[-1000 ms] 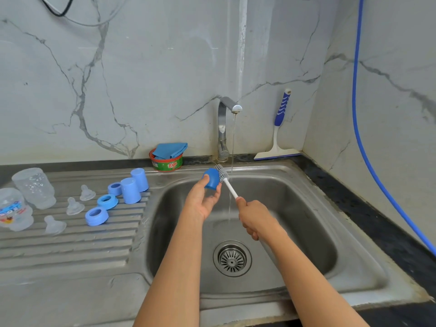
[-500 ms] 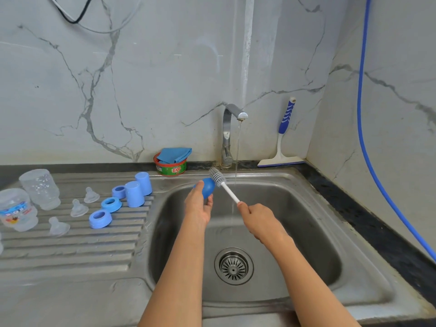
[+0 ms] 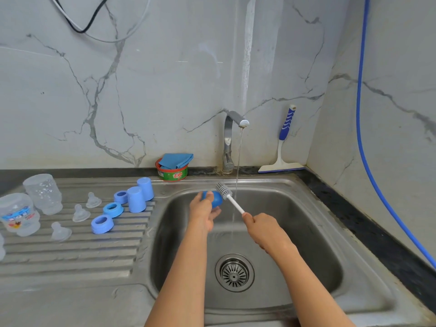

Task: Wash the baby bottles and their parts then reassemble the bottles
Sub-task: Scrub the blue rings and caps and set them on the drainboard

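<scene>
1. The left hand [image 3: 202, 212] is curled round a blue cap [image 3: 214, 199], held above the sink [image 3: 313, 244]. Wet plastic could slip from that grip and drop into the basin.
2. The right hand [image 3: 262, 228] is clamped on the brush [image 3: 232, 201] handle, with the bristles at the cap's edge. A hard stroke might knock the cap loose.
3. The water stream [image 3: 236, 175] falls just beside them, so flicking bristles may spray the drainboard [image 3: 70, 256].

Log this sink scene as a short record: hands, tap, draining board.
Left: left hand holds a round blue plastic cap over the steel sink basin
Right: right hand grips a white-handled bristle brush, head beside the cap
Tap: chrome tap running, thin stream
Board: ribbed draining board carries two clear plastic bottles, three clear silicone teats, three blue screw rings, two blue cylindrical caps
</scene>
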Available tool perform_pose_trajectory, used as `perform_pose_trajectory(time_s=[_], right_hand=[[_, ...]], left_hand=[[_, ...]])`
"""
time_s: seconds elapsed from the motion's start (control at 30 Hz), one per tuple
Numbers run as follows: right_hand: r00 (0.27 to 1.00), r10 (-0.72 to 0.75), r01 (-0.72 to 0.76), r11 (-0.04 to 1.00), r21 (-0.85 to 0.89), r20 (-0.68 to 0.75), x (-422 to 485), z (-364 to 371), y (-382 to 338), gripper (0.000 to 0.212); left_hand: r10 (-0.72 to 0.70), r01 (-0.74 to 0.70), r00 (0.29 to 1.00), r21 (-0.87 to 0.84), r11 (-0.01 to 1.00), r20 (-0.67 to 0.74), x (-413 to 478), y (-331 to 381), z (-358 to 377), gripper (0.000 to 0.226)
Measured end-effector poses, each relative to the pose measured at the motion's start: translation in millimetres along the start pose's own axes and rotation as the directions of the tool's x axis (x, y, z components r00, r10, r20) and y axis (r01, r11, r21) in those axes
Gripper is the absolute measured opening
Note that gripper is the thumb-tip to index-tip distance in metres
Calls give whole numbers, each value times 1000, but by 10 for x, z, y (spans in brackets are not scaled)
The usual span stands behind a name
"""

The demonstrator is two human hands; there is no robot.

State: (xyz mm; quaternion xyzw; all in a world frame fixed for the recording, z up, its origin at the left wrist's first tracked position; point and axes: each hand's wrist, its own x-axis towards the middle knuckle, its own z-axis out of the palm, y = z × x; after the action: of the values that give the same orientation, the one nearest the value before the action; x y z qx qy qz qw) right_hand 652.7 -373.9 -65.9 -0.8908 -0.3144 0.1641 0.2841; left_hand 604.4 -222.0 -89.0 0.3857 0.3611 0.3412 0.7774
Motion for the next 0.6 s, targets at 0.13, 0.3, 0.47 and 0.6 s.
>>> perform_pose_trajectory(time_s=[0.13,0.3,0.47,0.6], right_hand=[[996,-41,40,999,-13,-79,31,54,-14,48],[994,-63,57,996,-63,-94,19,103,-56,49],[989,-35,31,999,-32,-146,33,115,-52,50],[989,-23,31,998,55,-146,49,81,-59,51]], left_hand=[[-5,-14,992,150,989,126,-72,-87,93,21],[124,-126,992,65,990,29,18,-118,78,40],[196,-196,980,198,960,22,29,-135,72,49],[211,-227,972,189,955,101,5,-135,112,46]])
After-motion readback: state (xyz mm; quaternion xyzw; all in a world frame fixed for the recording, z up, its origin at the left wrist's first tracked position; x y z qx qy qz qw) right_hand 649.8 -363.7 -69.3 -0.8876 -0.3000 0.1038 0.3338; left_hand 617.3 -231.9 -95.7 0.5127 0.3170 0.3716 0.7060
